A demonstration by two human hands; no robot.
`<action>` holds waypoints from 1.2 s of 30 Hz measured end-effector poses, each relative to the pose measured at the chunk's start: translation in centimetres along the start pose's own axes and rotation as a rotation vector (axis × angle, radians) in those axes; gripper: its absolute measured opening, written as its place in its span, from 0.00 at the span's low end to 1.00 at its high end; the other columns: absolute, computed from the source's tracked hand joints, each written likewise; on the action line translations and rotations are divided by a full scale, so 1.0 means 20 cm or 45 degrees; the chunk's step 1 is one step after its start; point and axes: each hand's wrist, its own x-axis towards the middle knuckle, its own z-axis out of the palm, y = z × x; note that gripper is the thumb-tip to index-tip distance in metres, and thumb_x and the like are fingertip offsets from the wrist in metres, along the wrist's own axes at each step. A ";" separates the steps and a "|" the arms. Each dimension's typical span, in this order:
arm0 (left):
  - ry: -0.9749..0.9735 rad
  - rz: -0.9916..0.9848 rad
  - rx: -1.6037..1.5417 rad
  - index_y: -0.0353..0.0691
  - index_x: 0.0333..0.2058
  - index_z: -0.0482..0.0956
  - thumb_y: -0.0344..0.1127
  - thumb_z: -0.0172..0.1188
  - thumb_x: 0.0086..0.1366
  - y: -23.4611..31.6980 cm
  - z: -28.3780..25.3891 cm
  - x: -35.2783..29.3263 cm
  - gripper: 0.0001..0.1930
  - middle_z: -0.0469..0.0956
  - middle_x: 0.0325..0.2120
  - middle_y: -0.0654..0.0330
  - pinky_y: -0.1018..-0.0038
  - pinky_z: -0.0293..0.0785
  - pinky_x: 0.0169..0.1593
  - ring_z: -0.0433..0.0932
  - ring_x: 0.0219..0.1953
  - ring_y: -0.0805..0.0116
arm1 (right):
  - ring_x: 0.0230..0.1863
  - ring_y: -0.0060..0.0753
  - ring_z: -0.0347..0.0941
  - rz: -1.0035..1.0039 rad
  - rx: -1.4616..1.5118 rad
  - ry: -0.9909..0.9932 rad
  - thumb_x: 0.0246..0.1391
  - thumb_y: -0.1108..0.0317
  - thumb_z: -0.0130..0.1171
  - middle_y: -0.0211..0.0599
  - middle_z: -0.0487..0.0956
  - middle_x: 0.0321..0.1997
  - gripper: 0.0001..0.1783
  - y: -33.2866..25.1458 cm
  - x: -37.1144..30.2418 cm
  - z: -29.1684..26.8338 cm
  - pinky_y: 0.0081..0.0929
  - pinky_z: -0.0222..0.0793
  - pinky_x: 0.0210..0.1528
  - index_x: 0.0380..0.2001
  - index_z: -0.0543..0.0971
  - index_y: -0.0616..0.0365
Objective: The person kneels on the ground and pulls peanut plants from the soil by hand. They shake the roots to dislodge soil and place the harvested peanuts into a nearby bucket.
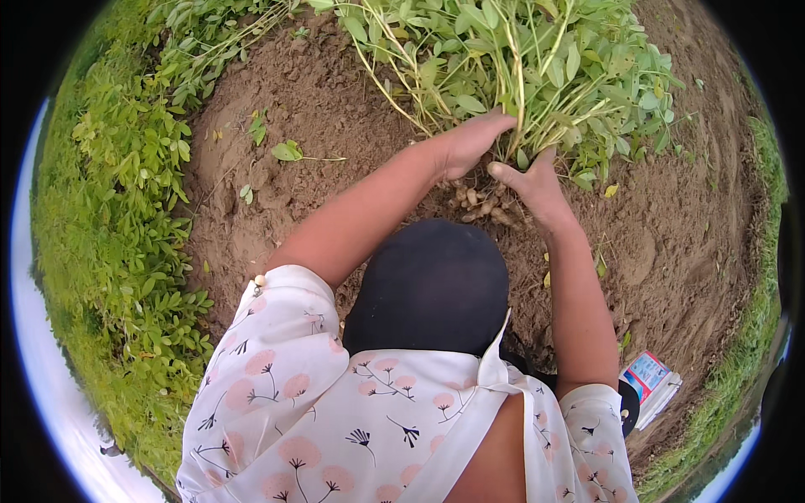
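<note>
A leafy green peanut plant (520,67) stands in brown soil at the top middle. My left hand (472,141) wraps around the base of its stems from the left. From the right, my right hand (534,182) grips the same stem bundle a little lower. Pale peanut pods (482,204) with roots hang in a clump just under both hands, touching the soil. My forearms reach up from the lower edge over a dark cloth (432,285) on my lap.
Bare dug soil (277,210) surrounds the plant. Dense green plants (117,235) line the left side, grass the right rim. A small white, blue and red packet (647,377) lies on the ground at lower right. Loose leaves (287,152) are scattered on the soil.
</note>
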 end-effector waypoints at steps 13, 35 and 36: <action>-0.070 0.366 -0.146 0.30 0.57 0.76 0.41 0.57 0.74 0.02 -0.12 -0.55 0.22 0.80 0.54 0.44 0.62 0.73 0.64 0.76 0.60 0.58 | 0.57 0.39 0.76 0.083 0.232 0.568 0.54 0.69 0.71 0.51 0.77 0.60 0.36 -0.06 -0.01 -0.28 0.35 0.73 0.59 0.64 0.69 0.67; 1.757 -0.111 1.302 0.47 0.74 0.51 0.70 0.76 0.41 -0.58 -1.19 -1.36 0.67 0.46 0.73 0.40 0.39 0.44 0.73 0.42 0.75 0.36 | 0.56 0.43 0.78 0.495 -0.501 0.350 0.66 0.60 0.55 0.49 0.77 0.61 0.26 0.84 -0.20 -0.87 0.36 0.78 0.53 0.63 0.72 0.62; 1.691 -0.135 1.383 0.50 0.73 0.55 0.71 0.75 0.41 -0.52 -1.22 -1.28 0.64 0.46 0.73 0.41 0.38 0.43 0.73 0.42 0.75 0.36 | 0.56 0.43 0.78 0.488 -0.523 0.349 0.66 0.60 0.54 0.48 0.77 0.61 0.26 0.84 -0.19 -0.87 0.37 0.78 0.54 0.63 0.72 0.61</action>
